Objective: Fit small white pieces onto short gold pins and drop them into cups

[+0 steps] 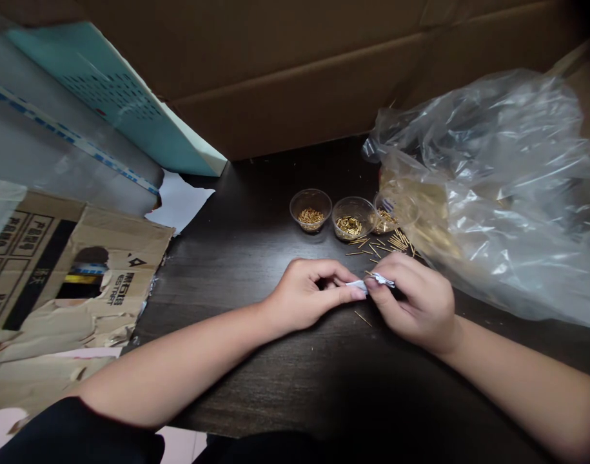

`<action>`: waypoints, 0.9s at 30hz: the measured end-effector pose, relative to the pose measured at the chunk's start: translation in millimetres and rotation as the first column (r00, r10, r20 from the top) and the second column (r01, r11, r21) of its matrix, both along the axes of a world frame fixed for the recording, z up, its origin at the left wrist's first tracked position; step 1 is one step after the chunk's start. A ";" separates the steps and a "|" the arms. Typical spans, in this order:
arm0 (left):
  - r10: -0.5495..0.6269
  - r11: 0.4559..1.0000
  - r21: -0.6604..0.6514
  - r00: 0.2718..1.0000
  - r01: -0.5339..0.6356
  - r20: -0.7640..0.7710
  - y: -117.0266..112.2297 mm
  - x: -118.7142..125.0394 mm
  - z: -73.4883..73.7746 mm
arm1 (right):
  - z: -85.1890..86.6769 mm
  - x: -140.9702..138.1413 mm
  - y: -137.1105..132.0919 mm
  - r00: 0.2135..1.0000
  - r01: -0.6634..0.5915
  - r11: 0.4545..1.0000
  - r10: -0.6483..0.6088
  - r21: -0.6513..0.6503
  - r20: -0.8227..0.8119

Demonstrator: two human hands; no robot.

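My left hand (310, 293) and my right hand (411, 299) meet over the dark wooden table (256, 258), fingers curled. Between their fingertips they pinch a small white piece (367, 283), with both thumbs pressed on it. A single brass pin (362, 318) lies on the table just below the hands. Beyond the right hand, loose brass pins (386, 245) are scattered on the wood. Behind them stand three small clear cups of brass parts: left cup (311, 209), middle cup (353, 218), right cup (391, 212).
A big crumpled clear plastic bag (498, 193) fills the right side. A cardboard wall (295, 77) closes off the back. Torn cardboard (57, 277) and a teal-and-white box (115, 96) lie at the left.
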State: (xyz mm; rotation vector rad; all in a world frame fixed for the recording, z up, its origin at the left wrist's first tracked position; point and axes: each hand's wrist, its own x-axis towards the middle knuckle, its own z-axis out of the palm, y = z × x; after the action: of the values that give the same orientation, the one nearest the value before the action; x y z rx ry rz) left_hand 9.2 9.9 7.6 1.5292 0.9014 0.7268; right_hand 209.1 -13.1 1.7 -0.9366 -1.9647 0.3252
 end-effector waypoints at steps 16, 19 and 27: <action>0.129 0.673 0.736 0.970 0.068 -0.207 -6.6 -5.0 -7.2 | -4.9 -4.2 -0.5 1.000 -0.012 0.998 0.013 -0.054 0.010; 0.142 0.651 0.757 0.970 0.058 -0.196 -6.9 -5.0 -6.3 | -6.2 -3.7 -0.3 1.000 -0.021 0.998 0.021 -0.061 0.007; 0.124 0.662 0.745 0.969 0.081 -0.216 -6.1 -3.6 -5.9 | -9.6 -3.4 0.4 0.996 -0.068 0.991 0.073 -0.119 0.041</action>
State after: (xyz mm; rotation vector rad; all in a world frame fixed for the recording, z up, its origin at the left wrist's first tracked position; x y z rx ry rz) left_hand 5.6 3.8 1.7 2.4041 0.8376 1.0167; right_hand 205.7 -12.8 -7.9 -0.9575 -2.0411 0.4682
